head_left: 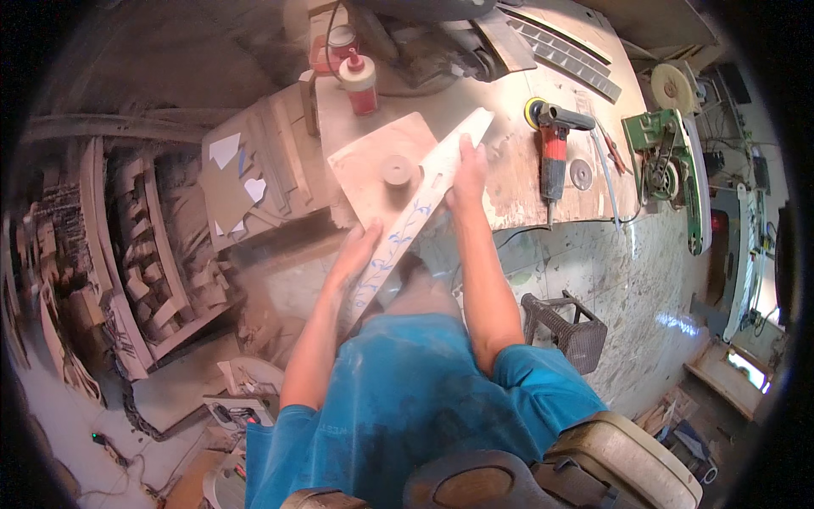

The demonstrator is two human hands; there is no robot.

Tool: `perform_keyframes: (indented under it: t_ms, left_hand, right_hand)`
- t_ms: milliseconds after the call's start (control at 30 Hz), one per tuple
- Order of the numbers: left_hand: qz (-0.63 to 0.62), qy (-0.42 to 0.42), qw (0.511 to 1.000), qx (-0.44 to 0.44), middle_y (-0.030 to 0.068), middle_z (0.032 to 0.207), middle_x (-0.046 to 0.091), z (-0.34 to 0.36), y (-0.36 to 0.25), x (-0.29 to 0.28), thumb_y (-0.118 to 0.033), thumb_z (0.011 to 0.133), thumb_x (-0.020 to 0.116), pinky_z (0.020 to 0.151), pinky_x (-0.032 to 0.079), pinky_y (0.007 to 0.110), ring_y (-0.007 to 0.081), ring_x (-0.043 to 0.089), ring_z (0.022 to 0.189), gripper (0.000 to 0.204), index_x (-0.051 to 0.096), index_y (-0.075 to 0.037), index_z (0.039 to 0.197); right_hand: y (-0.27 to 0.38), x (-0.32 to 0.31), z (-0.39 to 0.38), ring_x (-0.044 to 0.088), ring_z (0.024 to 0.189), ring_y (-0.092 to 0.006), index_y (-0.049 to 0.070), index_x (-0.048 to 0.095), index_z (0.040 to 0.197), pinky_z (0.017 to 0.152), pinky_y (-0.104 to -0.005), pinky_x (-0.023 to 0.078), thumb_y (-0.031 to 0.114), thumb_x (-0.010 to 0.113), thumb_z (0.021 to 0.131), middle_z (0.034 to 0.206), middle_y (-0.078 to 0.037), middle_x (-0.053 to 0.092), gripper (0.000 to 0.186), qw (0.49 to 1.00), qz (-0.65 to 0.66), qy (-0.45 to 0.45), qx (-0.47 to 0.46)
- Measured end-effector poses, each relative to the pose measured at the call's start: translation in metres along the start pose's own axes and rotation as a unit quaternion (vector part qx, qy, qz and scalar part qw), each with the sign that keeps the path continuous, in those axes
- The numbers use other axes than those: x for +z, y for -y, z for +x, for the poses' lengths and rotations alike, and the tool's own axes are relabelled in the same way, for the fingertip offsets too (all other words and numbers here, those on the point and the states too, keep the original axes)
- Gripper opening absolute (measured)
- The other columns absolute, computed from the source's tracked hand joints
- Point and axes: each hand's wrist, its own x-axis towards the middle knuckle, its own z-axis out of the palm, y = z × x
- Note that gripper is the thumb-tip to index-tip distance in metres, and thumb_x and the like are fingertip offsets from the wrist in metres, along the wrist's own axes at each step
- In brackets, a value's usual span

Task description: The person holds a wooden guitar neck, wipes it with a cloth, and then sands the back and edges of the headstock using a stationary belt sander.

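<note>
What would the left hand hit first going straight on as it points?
Past the patterned board it touches, the left hand would probably meet the round drum on the square panel; depth is unclear, so the panel's edge might come first.

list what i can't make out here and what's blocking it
All in the head view:
Underside of the blue-patterned board: hidden by its own upper face.
Whether the left hand curls its fingers beneath it: covered by the board.
Exact finger placement of the right hand: blurred.
Full shape of the dark object: cut off by the upper edge.
Exact kind of the red-handled tool: too small.
</note>
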Motion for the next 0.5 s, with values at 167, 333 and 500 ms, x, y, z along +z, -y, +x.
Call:
perform_keyframes:
  t_ms: [167,333,500]
  left_hand:
    - [0.004,-0.075,0.996,0.056,0.0136,0.112,0.068,0.006,0.017,-0.007,-0.044,0.105,0.052,0.094,0.046,0.033,0.0184,0.06,0.104,0.054,0.061,0.006,0.123]
    - [-0.092,-0.003,0.994,0.066,0.009,0.111,0.066,0.012,0.025,-0.007,-0.047,0.108,0.046,0.091,0.047,0.031,0.0159,0.058,0.099,0.054,0.062,0.003,0.121]
    - [-0.062,-0.01,0.995,0.083,0.0066,0.102,0.068,0.022,0.037,-0.006,-0.046,0.109,0.045,0.084,0.048,0.03,0.0134,0.058,0.091,0.052,0.065,0.002,0.115]
  right_hand:
    - [-0.004,0.014,-0.004,0.065,0.094,-0.0185,0.002,0.052,0.12,0.08,-0.0344,0.056,0.02,0.055,0.105,0.107,-0.008,0.062,0.024,0.999,0.037,0.014,0.01]
    - [-0.006,0.018,-0.002,0.064,0.091,-0.0176,0.002,0.052,0.117,0.079,-0.0331,0.056,0.021,0.056,0.105,0.104,-0.008,0.062,0.023,0.999,0.04,0.028,0.003]
    - [-0.005,0.022,-0.008,0.063,0.087,-0.0158,0.001,0.053,0.114,0.076,-0.0323,0.055,0.021,0.055,0.106,0.101,-0.007,0.061,0.022,0.999,0.031,0.018,0.003]
